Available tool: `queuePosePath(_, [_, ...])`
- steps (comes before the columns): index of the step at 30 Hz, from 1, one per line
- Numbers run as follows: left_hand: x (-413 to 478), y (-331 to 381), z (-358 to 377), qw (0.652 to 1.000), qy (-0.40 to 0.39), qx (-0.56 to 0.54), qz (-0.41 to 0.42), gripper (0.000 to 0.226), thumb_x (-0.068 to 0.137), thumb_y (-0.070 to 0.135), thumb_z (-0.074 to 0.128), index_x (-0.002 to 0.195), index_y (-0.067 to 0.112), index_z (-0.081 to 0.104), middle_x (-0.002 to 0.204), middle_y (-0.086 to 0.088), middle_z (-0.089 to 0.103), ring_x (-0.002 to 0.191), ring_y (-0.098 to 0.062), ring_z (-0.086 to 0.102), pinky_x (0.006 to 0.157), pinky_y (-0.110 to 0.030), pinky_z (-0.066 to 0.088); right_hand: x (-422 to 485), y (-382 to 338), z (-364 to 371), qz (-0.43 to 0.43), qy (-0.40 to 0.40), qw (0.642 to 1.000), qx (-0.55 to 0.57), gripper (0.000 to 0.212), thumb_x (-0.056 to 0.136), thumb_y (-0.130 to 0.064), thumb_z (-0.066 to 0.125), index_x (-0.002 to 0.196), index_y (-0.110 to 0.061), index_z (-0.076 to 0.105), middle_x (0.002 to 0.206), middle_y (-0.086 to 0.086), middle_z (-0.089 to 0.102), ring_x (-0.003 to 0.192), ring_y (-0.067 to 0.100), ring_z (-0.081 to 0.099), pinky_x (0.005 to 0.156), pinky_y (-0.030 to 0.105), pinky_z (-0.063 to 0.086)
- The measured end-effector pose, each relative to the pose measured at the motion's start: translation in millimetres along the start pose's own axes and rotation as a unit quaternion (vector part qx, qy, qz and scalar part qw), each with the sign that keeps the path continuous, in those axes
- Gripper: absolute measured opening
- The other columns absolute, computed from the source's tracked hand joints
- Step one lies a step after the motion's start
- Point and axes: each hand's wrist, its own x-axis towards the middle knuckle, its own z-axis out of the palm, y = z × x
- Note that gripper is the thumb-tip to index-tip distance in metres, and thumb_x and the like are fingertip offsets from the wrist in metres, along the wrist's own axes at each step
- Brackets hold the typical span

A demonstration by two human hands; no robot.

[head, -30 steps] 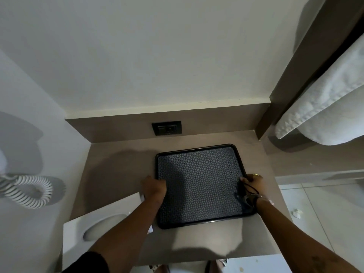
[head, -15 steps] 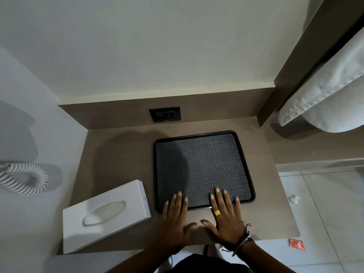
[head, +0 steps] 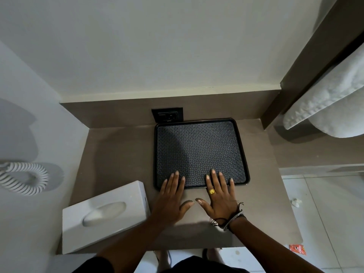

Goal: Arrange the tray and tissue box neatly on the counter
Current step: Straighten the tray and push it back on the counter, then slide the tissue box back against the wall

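Observation:
A black square tray [head: 199,148] with a patterned mat lies on the brown counter [head: 116,154], its far edge against the back panel under the socket. My left hand [head: 173,198] and my right hand [head: 218,196] lie flat with fingers spread; their fingertips rest on the tray's near edge and the palms on the counter. Neither hand holds anything. A white tissue box [head: 104,215] sits askew at the counter's front left corner, just left of my left forearm.
A black wall socket [head: 167,115] sits in the back panel. A coiled white cord [head: 25,178] hangs on the left wall. White towels [head: 334,99] hang at the right. The tiled floor holds an orange wrapper [head: 297,249] and a small white scrap [head: 296,202].
My hands left the tray's sides and came to its near edge, flat with fingers spread. The tray has slid back against the back panel.

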Motion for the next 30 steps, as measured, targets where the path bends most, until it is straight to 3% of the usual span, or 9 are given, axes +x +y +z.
queuePosePath(4, [4,-7,-3,1.000,-0.009,0.014,0.009,0.086,0.090,0.071,0.024,0.150,0.010,0.031,0.159,-0.018,0.025,0.147,-0.032,0.027,0.116,-0.044,0.013,4,0,2,-0.001,-0.005,1.000,-0.008,0.085,0.090,-0.074,0.028,0.152,-0.016,0.032,0.162,0.010,0.022,0.147,0.034,0.023,0.114,0.061,0.011])
queuePosePath(8, [-2,-5,-9,1.000,-0.002,-0.003,0.018,0.084,0.091,0.068,0.024,0.152,0.010,0.022,0.162,-0.015,0.010,0.150,-0.031,0.018,0.118,-0.041,0.004,3,-3,0,-0.004,0.025,1.000,-0.005,0.086,0.089,-0.073,0.030,0.152,-0.014,0.031,0.162,0.012,0.020,0.148,0.033,0.019,0.115,0.060,0.008])
queuePosePath(12, [-19,-12,-34,0.991,0.096,-0.087,0.031,0.086,0.091,0.065,0.032,0.154,0.010,0.011,0.164,-0.012,-0.001,0.152,-0.024,-0.003,0.122,-0.038,-0.007,-11,-19,-6,-0.107,0.077,0.991,0.002,0.083,0.091,-0.070,0.028,0.152,-0.014,0.034,0.162,0.013,0.020,0.149,0.033,0.018,0.114,0.062,0.018])
queuePosePath(15, [-40,-46,-70,0.983,0.139,-0.116,0.034,0.100,0.085,0.074,0.035,0.154,0.006,0.013,0.163,-0.012,-0.002,0.152,-0.022,-0.005,0.121,-0.031,-0.014,-21,-44,2,-0.211,0.061,0.975,-0.009,0.081,0.092,-0.069,0.037,0.153,-0.017,0.031,0.163,0.010,0.017,0.150,0.032,0.015,0.114,0.060,0.022])
queuePosePath(18, [-72,-102,-92,0.997,0.024,-0.067,0.006,0.128,0.067,0.090,0.043,0.154,0.013,-0.008,0.160,-0.004,-0.023,0.148,-0.018,-0.023,0.122,-0.038,-0.014,-23,-69,20,-0.273,0.016,0.961,-0.022,0.081,0.092,-0.071,0.038,0.153,-0.018,0.032,0.163,0.009,0.019,0.150,0.032,0.015,0.117,0.057,0.019])
queuePosePath(21, [-108,-155,-85,0.993,-0.110,-0.001,-0.031,0.153,0.047,0.095,0.056,0.151,0.014,-0.022,0.153,-0.003,-0.039,0.144,-0.022,-0.033,0.118,-0.040,-0.022,-17,-92,30,-0.272,-0.035,0.961,-0.029,0.081,0.091,-0.073,0.036,0.151,-0.018,0.035,0.161,0.011,0.024,0.148,0.033,0.020,0.115,0.056,0.019])
queuePosePath(26, [-145,-198,-63,0.989,-0.128,0.040,-0.066,0.164,0.032,0.095,0.058,0.154,0.007,-0.008,0.160,-0.011,-0.018,0.148,-0.029,-0.016,0.117,-0.052,-0.008,1,-124,37,-0.231,-0.114,0.965,-0.048,0.088,0.085,-0.081,0.036,0.147,-0.018,0.042,0.156,0.012,0.035,0.141,0.037,0.035,0.111,0.057,0.018])
queuePosePath(28, [-146,-201,-62,0.991,-0.111,0.028,-0.067,0.160,0.035,0.091,0.064,0.154,0.005,0.000,0.163,-0.016,0.002,0.150,-0.035,0.003,0.117,-0.051,0.001,5,-130,41,-0.216,-0.120,0.968,-0.050,0.093,0.080,-0.084,0.037,0.145,-0.019,0.045,0.154,0.013,0.039,0.139,0.039,0.039,0.109,0.059,0.018])
queuePosePath(30, [-143,-203,-61,0.994,-0.087,0.020,-0.067,0.151,0.038,0.082,0.071,0.152,0.006,0.009,0.156,-0.019,0.028,0.141,-0.041,0.031,0.115,-0.053,0.020,7,-133,43,-0.212,-0.117,0.969,-0.057,0.098,0.074,-0.086,0.042,0.145,-0.019,0.045,0.154,0.014,0.039,0.138,0.040,0.040,0.107,0.063,0.017])
